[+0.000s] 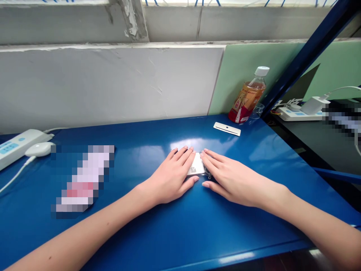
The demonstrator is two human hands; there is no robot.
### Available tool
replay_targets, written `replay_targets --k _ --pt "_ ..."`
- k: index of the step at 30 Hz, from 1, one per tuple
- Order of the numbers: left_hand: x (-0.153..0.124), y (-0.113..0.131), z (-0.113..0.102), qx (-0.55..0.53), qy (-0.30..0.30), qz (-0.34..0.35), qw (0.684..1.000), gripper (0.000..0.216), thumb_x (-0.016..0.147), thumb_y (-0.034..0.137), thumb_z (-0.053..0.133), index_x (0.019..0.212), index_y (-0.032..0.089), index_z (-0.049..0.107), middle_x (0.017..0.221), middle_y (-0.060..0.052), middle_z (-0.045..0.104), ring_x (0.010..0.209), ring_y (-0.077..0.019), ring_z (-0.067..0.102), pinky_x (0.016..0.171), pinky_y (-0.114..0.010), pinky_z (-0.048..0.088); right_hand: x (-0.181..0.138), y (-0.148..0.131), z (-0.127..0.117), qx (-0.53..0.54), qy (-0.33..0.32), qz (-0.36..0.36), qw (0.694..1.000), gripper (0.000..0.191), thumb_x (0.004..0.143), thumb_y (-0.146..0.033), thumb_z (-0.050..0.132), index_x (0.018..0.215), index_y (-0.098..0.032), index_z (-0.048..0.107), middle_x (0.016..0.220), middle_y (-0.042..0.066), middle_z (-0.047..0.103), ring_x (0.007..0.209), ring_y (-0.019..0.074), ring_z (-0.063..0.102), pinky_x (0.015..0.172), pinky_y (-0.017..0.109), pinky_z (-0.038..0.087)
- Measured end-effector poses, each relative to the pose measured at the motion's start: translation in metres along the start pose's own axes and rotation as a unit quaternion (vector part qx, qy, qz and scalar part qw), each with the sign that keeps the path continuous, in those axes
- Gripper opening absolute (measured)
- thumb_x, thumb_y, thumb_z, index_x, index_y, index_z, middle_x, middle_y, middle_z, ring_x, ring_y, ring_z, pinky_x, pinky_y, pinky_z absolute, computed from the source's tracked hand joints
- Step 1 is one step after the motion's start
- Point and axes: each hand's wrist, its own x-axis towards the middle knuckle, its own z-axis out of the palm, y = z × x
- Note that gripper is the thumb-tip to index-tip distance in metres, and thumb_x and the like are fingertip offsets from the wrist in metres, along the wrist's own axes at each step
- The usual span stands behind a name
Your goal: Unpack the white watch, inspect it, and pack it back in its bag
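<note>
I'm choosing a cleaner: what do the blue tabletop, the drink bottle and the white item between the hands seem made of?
Blue tabletop: probably glossy painted metal, given its bright reflections.
Drink bottle: likely smooth plastic, see-through at the neck.
White item: perhaps paper or plastic, smooth-looking; left hand and right hand hide much.

White card point(199, 162), grey speckled code point(193, 169), blue table point(169, 233)

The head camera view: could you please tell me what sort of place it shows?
Probably an indoor workshop or shared workspace: a glossy blue table stands beside a scuffed wall, a blue post rises by its right end, and a white power strip lies at its left.
</note>
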Motion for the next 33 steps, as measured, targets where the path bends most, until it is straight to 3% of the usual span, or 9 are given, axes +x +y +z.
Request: replay_targets --k 8,15,23,26,31,33 --pt "0.0 0.001 0.0 0.01 -0.013 -0.004 1.0 0.064 0.102 0.045 0.034 0.15 0.003 0.031 0.158 -0.022 0.028 0.147 -0.0364 0.025 0.117 -0.053 0.023 -0.002 -0.007 0.003 -0.003 0.001 0.02 1.0 0.081 0.093 -0.057 0.049 0.141 0.008 0.043 0.146 0.033 0.043 0.141 0.0439 0.035 0.108 0.055 0.044" --pt "0.002 0.002 -0.001 0.023 -0.028 -0.006 0.999 0.064 0.103 0.044 0.031 0.15 0.002 0.031 0.158 -0.021 0.029 0.147 -0.0369 0.025 0.117 -0.053 0.021 0.002 -0.01 0.005 -0.027 0.002 0.015 1.0 0.082 0.094 -0.06 0.044 0.139 0.009 0.047 0.145 0.032 0.045 0.139 0.0417 0.038 0.11 0.051 0.043" --pt "0.001 0.002 0.001 0.025 -0.012 -0.007 1.0 0.062 0.102 0.044 0.031 0.15 0.004 0.03 0.157 -0.02 0.032 0.146 -0.0357 0.027 0.117 -0.053 0.022 0.001 -0.019 0.011 -0.012 -0.013 0.041 0.999 0.103 0.088 -0.074 0.039 0.143 0.013 0.039 0.148 0.035 0.037 0.141 0.0464 0.03 0.11 0.056 0.041" --pt "0.001 0.001 0.001 0.023 -0.012 -0.006 1.0 0.062 0.102 0.044 0.031 0.15 0.004 0.031 0.157 -0.02 0.032 0.146 -0.0356 0.028 0.117 -0.052 0.023 0.003 -0.015 0.011 0.003 0.006 0.045 0.999 0.092 0.092 -0.067 0.039 0.14 0.011 0.044 0.145 0.034 0.044 0.139 0.0446 0.037 0.109 0.055 0.043" --pt "0.001 0.0 -0.001 0.01 -0.007 -0.007 1.0 0.063 0.102 0.045 0.032 0.149 0.004 0.033 0.156 -0.021 0.035 0.146 -0.035 0.029 0.117 -0.051 0.023 0.01 0.004 0.008 0.039 0.075 0.046 0.995 0.043 0.101 -0.031 0.04 0.119 -0.003 0.067 0.124 0.021 0.068 0.127 0.0346 0.057 0.108 0.049 0.046" --pt "0.001 -0.001 -0.001 0.005 -0.004 -0.006 1.0 0.062 0.102 0.045 0.032 0.149 0.005 0.033 0.155 -0.02 0.036 0.145 -0.0343 0.03 0.117 -0.051 0.023 0.012 0.016 0.009 0.049 0.101 0.048 0.993 0.034 0.1 -0.021 0.041 0.114 -0.008 0.069 0.119 0.016 0.071 0.12 0.0316 0.061 0.104 0.046 0.05"
